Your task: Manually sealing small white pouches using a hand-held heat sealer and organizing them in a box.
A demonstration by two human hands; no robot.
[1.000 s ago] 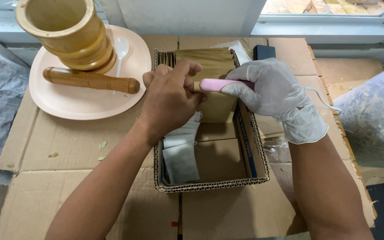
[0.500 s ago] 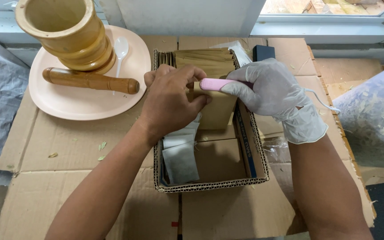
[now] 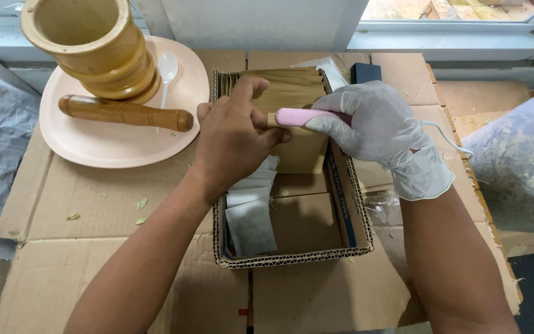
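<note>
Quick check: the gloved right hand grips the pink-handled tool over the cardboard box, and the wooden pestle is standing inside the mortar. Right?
Not quite. The head view shows the wooden pestle lying on the pink plate beside the mortar, not inside it. The gloved right hand does grip the pink-handled tool over the cardboard box.

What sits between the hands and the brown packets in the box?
Nothing visible. The left hand already rests on the brown packets in the cardboard box, and the gloved right hand holds the pink-handled tool against them.
</note>
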